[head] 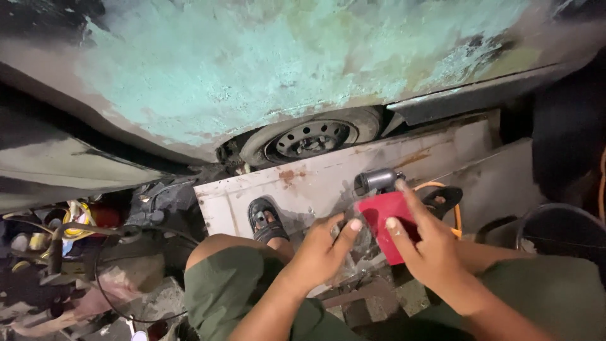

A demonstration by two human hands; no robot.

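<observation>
My right hand (424, 243) grips a red flat pad or sheet (386, 222), thumb and fingers pinching its edges. My left hand (324, 248) holds a crumpled clear plastic wrapper (362, 239) right beside the red piece. Just beyond them lies a grey metal power tool (377, 180) with an orange cord (456, 213). I am crouched in green trousers, my left foot in a black sandal (266, 219) on a rusty white metal panel (328, 183).
A car body with sanded, patchy turquoise and grey paint (265, 63) fills the top, its wheel with a steel rim (310, 139) just behind the panel. Tools, wires and cans clutter the floor at the left (69, 252). A dark bucket rim (555, 227) sits at the right.
</observation>
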